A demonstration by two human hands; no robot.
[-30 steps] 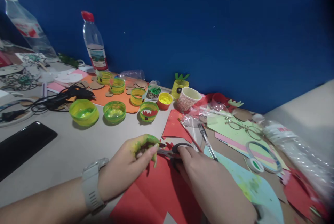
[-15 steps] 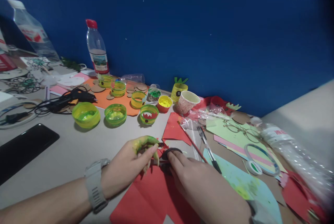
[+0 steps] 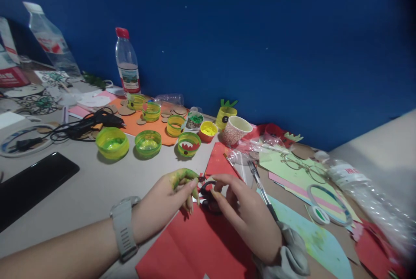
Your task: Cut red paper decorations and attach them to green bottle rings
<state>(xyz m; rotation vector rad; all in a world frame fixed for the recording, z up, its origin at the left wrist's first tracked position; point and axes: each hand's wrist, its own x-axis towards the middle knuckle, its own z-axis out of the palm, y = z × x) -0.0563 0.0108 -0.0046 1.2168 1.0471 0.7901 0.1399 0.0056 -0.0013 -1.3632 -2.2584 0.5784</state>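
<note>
My left hand (image 3: 177, 190), its fingertips stained green and yellow, is closed in a pinch on a small dark red piece (image 3: 202, 179). Black-handled scissors (image 3: 212, 206) are just right of those fingers, over a large red paper sheet (image 3: 198, 244). My right hand (image 3: 242, 209) is at the upper handle loop, thumb and index finger curled close together; what lies between their tips is too small to tell. A bit of red shows inside the loop. The scissor blades are mostly hidden by my left fingers.
Green-yellow bowls (image 3: 147, 144), a ring with red teeth (image 3: 189, 144) and a patterned cup (image 3: 237, 131) stand beyond my hands. A phone (image 3: 39, 188) lies left. On the right are a pen (image 3: 261, 186), a brush, glasses (image 3: 303, 167), tape and a plastic bottle (image 3: 364, 192).
My right hand has turned and lifted somewhat, its fingers coming off the scissor handles into a looser curl near the upper loop. The left hand keeps its pinch. The view has shifted slightly left.
</note>
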